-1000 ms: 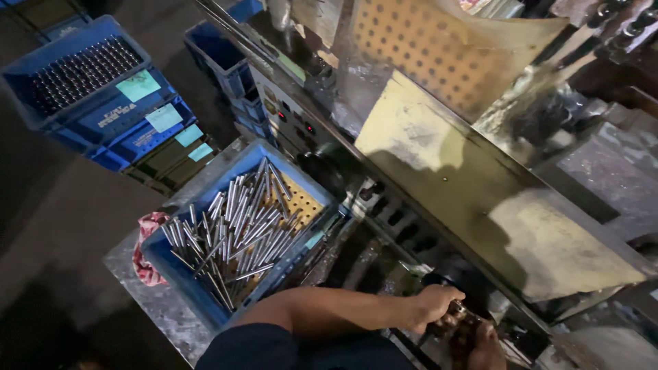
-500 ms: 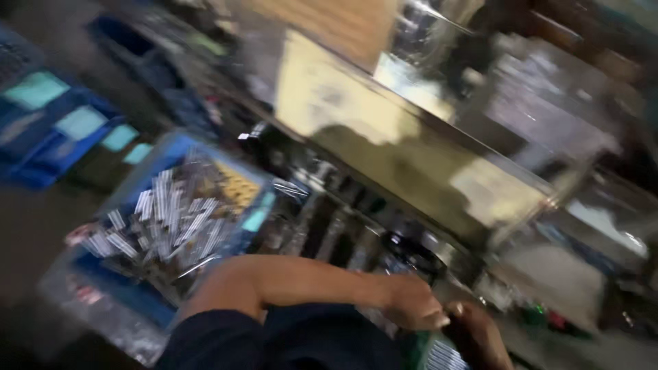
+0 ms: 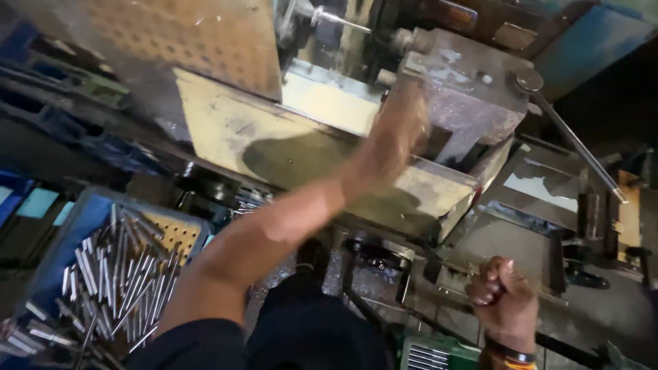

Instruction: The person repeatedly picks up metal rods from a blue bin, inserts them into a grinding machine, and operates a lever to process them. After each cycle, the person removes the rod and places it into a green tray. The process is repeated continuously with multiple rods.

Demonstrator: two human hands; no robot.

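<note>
At about eight o'clock a blue crate [image 3: 51, 250] stands low beside the machine, filled with loose metal rods [image 3: 113, 274] lying criss-cross over a yellow perforated sheet [image 3: 175, 233]; kept there, it seems, so the stock lies within easy reach of the left arm; nothing touches it now. From the crate's right edge the bare left forearm runs up toward one o'clock across a worn, pale metal cover plate [image 3: 226, 130] of the machine; the left hand [image 3: 401, 120] is at the grey metal block [image 3: 466, 96] near the top of the view, but it is smeared by motion, so I cannot tell whether it is open, closed, or holding a rod; it appears to be at the block's left face, where a piece would likely be fed in. Above, at eleven o'clock, a perforated tan panel [image 3: 185, 34] leans over the plate. At two o'clock a long steel lever [image 3: 572, 140] slants down from a round pivot on the block. At five o'clock the right hand [image 3: 504, 294] is curled into a closed fist, well apart from the left, seemingly around a thin bar or handle, though what it grips is too dark to name; a band sits at its wrist.
</note>
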